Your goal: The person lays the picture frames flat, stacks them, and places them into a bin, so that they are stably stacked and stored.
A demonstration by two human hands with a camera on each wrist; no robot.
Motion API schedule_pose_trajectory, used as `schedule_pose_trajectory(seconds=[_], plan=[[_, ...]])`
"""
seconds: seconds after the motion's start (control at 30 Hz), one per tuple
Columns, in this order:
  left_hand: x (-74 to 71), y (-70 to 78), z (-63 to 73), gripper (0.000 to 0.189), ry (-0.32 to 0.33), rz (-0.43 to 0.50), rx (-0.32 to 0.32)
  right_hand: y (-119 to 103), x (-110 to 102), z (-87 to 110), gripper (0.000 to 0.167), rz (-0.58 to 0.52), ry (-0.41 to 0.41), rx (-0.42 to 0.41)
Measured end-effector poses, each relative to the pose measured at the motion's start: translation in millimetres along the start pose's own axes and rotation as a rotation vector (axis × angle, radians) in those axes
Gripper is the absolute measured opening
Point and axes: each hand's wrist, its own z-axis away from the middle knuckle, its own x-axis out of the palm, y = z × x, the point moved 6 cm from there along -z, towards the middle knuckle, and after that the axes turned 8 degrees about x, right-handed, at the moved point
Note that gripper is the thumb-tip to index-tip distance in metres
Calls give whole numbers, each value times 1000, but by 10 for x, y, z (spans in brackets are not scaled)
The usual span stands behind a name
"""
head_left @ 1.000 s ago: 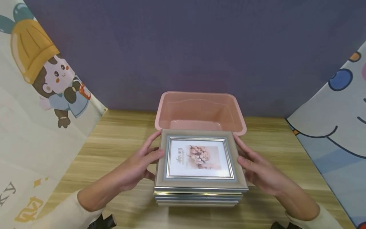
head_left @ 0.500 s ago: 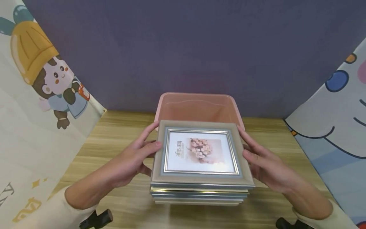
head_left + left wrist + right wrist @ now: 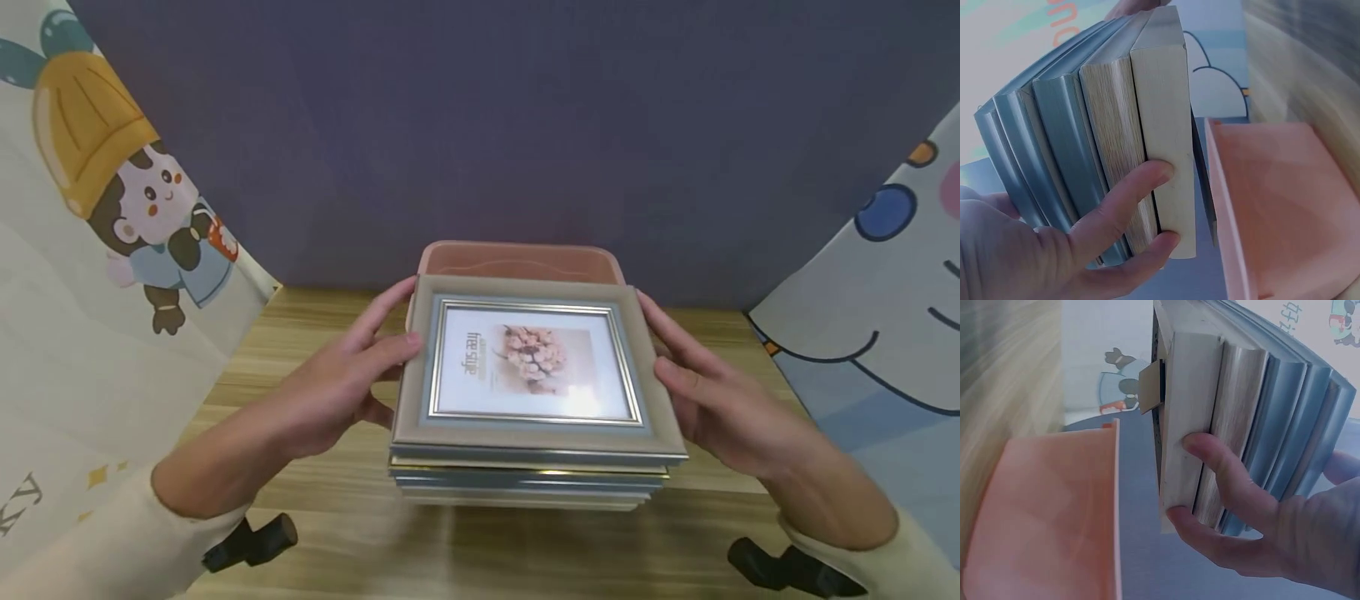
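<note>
A stack of several picture frames (image 3: 420, 333) is held level above the table between both hands. The top frame has a beige and blue-grey border, a gold inner line and a picture of pink flowers. My left hand (image 3: 326, 392) grips the stack's left side, thumb over the top frame's edge. On the opposite side my right hand (image 3: 731, 408) grips it the same way. In the left wrist view, fingers (image 3: 1141, 181) press the side of the bottom cream frame (image 3: 1169, 125). A cardboard flap (image 3: 1152, 386) sticks out beneath the stack in the right wrist view.
Behind the stack a pink plastic bin (image 3: 525, 260) stands on the wooden table (image 3: 315, 333), its front partly hidden by the frames. A dark back wall (image 3: 480, 125) rises beyond it. Cartoon-printed panels flank the left and right sides.
Both hands have raised the stack and carried it forward, so it now covers more of the pink bin. The grip on both sides looks the same.
</note>
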Motion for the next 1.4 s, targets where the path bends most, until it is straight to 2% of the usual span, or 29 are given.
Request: schedule_pose_trajectory(seconds=[0.23,0.4,0.63,0.77,0.93,1.2,1.4], plan=[[-60,119,-117,63,5,-31,28,-168,-58,-62,65,59,19,-39],[-113,181,-237,63,33,-39,45,-282,-110,-140,67,15,-41,-78],[-227,222,-503,62,98,-53,10,-433,-261,-315,65,-37,-79,-78],[-277,237,-636,61,108,-78,-11,-509,-306,-407,64,-67,-109,-94],[-308,247,-765,60,117,-102,-28,-572,-350,-478,64,-73,-114,-111],[-349,269,-962,57,105,-77,-20,-649,-422,-593,65,-159,-164,-129],[-406,244,-1148,57,94,-70,-27,-684,-539,-696,64,-156,-148,-133]])
